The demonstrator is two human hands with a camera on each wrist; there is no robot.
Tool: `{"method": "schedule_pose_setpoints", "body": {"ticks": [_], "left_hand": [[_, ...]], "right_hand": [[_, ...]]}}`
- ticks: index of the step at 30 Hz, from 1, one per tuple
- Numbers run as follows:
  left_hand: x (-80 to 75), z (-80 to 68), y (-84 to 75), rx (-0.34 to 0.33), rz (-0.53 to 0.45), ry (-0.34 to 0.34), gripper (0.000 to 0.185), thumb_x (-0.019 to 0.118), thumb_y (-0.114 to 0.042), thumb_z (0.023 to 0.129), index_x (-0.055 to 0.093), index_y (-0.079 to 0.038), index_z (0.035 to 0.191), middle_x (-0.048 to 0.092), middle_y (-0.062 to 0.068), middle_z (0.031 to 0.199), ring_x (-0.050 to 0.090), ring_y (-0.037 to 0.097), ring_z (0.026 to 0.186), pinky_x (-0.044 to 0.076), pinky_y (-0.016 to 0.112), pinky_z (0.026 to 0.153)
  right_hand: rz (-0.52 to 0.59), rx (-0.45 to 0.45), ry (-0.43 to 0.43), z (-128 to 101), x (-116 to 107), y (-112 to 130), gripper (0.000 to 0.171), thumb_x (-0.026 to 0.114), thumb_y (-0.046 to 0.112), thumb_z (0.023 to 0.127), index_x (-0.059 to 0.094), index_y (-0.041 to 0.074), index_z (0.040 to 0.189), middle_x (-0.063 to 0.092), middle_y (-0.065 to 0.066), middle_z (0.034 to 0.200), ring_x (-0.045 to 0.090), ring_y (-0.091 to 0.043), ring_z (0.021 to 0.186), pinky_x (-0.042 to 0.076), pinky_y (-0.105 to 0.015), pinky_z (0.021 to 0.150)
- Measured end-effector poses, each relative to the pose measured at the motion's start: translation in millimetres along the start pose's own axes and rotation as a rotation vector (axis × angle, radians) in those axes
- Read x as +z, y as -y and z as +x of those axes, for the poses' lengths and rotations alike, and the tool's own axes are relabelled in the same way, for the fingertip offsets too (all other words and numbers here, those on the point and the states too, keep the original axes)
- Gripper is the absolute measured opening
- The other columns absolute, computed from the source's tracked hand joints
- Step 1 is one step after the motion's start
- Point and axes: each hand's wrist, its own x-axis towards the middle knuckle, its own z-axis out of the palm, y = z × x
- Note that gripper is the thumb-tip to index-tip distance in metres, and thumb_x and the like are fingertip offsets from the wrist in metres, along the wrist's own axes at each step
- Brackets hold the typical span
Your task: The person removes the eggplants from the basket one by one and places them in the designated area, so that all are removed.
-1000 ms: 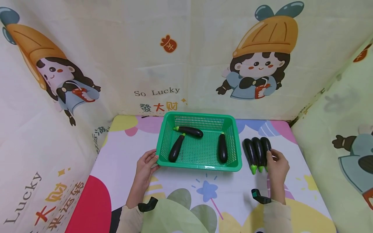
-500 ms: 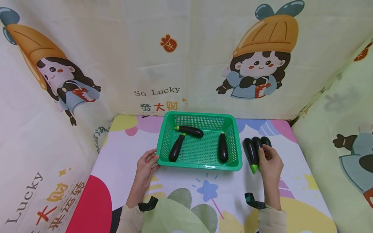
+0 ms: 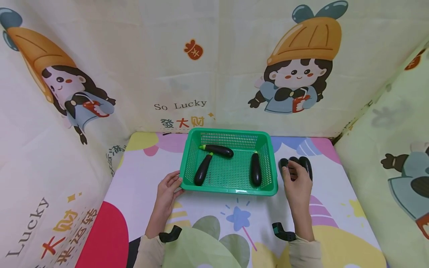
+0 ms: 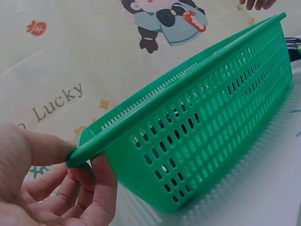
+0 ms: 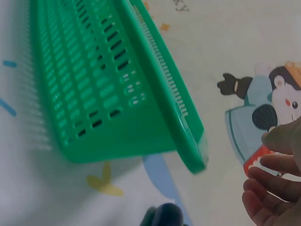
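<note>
Dark aubergines (image 3: 305, 163) under right hand (image 3: 295, 186), green basket (image 3: 229, 190) beside

A green perforated basket (image 3: 229, 190) holds dark purple eggplants (image 3: 256, 169) with light green stems.

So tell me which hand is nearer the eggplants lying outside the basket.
Right. The right hand lies over the eggplants beside the green basket; the left hand pinches the basket's opposite corner.
</note>
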Motion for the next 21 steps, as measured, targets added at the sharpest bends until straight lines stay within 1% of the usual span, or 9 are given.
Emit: {"method": "schedule_pose_setpoints", "body": {"ticks": [1, 3, 5, 6, 8, 11, 14, 18, 21], "left_hand": [[-0.1, 0.0, 0.0, 0.003, 0.001, 0.002, 0.041, 0.063, -0.01, 0.104, 0.054, -0.003, 0.144, 0.069, -0.004, 0.111, 0.069, 0.008, 0.088, 0.062, 0.028, 0.077], [-0.1, 0.1, 0.1, 0.009, 0.002, 0.001, 0.042, 0.064, -0.011, 0.104, 0.054, -0.002, 0.144, 0.069, -0.004, 0.112, 0.069, 0.008, 0.088, 0.062, 0.028, 0.077], [-0.2, 0.2, 0.3, 0.01, 0.004, 0.0, 0.043, 0.064, -0.01, 0.104, 0.053, -0.001, 0.145, 0.069, -0.003, 0.112, 0.069, 0.007, 0.087, 0.062, 0.027, 0.076], [-0.3, 0.0, 0.2, 0.011, 0.007, 0.0, 0.043, 0.064, -0.011, 0.104, 0.053, -0.001, 0.145, 0.068, -0.003, 0.112, 0.069, 0.007, 0.087, 0.062, 0.027, 0.076], [-0.6, 0.0, 0.2, 0.008, 0.007, -0.004, 0.044, 0.065, -0.011, 0.104, 0.054, -0.001, 0.145, 0.069, -0.003, 0.112, 0.069, 0.007, 0.086, 0.062, 0.027, 0.076], [-0.7, -0.4, -0.3, 0.002, -0.003, -0.005, 0.042, 0.064, -0.01, 0.104, 0.055, -0.002, 0.144, 0.069, -0.003, 0.112, 0.069, 0.007, 0.086, 0.062, 0.027, 0.076], [-0.7, -0.8, -0.5, -0.004, -0.01, 0.0, 0.04, 0.063, -0.01, 0.104, 0.055, -0.003, 0.143, 0.069, -0.004, 0.111, 0.069, 0.008, 0.087, 0.062, 0.028, 0.077], [-0.8, -0.1, 0.8, -0.011, -0.012, 0.006, 0.04, 0.062, -0.009, 0.105, 0.054, -0.004, 0.144, 0.069, -0.005, 0.109, 0.069, 0.008, 0.087, 0.063, 0.029, 0.079], [-0.7, 0.1, 1.5, -0.009, -0.016, 0.01, 0.041, 0.062, -0.01, 0.105, 0.054, -0.004, 0.145, 0.069, -0.006, 0.108, 0.069, 0.007, 0.087, 0.063, 0.029, 0.079]], "right_hand": [[-0.002, -0.012, 0.006, -1, 2, 2, 0.036, 0.067, 0.015, 0.102, 0.065, -0.001, 0.135, 0.069, -0.023, 0.121, 0.068, -0.037, 0.103, 0.051, -0.022, 0.085], [0.003, -0.032, 0.023, -2, 6, 5, 0.037, 0.068, 0.013, 0.102, 0.064, -0.002, 0.135, 0.068, -0.024, 0.122, 0.068, -0.039, 0.103, 0.058, -0.039, 0.087], [0.008, -0.047, 0.045, -3, 11, 8, 0.037, 0.068, 0.012, 0.101, 0.063, -0.003, 0.135, 0.067, -0.025, 0.122, 0.067, -0.041, 0.105, 0.058, -0.053, 0.09], [0.008, -0.053, 0.061, -3, 14, 10, 0.038, 0.067, 0.012, 0.101, 0.063, -0.004, 0.136, 0.067, -0.025, 0.123, 0.067, -0.042, 0.106, 0.058, -0.057, 0.091], [0.003, -0.058, 0.099, -4, 18, 13, 0.039, 0.068, 0.012, 0.101, 0.062, -0.004, 0.136, 0.066, -0.026, 0.125, 0.066, -0.043, 0.109, 0.058, -0.058, 0.093], [-0.028, -0.062, 0.166, -5, 26, 19, 0.042, 0.067, 0.015, 0.102, 0.06, -0.004, 0.139, 0.065, -0.027, 0.128, 0.067, -0.044, 0.111, 0.058, -0.058, 0.094], [-0.05, -0.045, 0.239, -5, 33, 25, 0.046, 0.066, 0.018, 0.103, 0.057, -0.003, 0.143, 0.063, -0.028, 0.133, 0.067, -0.045, 0.115, 0.058, -0.058, 0.094], [-0.087, -0.016, 0.316, -5, 41, 32, 0.051, 0.065, 0.022, 0.104, 0.053, -0.003, 0.147, 0.061, -0.029, 0.138, 0.064, -0.046, 0.121, 0.057, -0.058, 0.097], [-0.116, -0.016, 0.36, -5, 46, 37, 0.054, 0.065, 0.022, 0.103, 0.05, -0.005, 0.149, 0.058, -0.03, 0.144, 0.06, -0.048, 0.128, 0.053, -0.06, 0.102]]}}
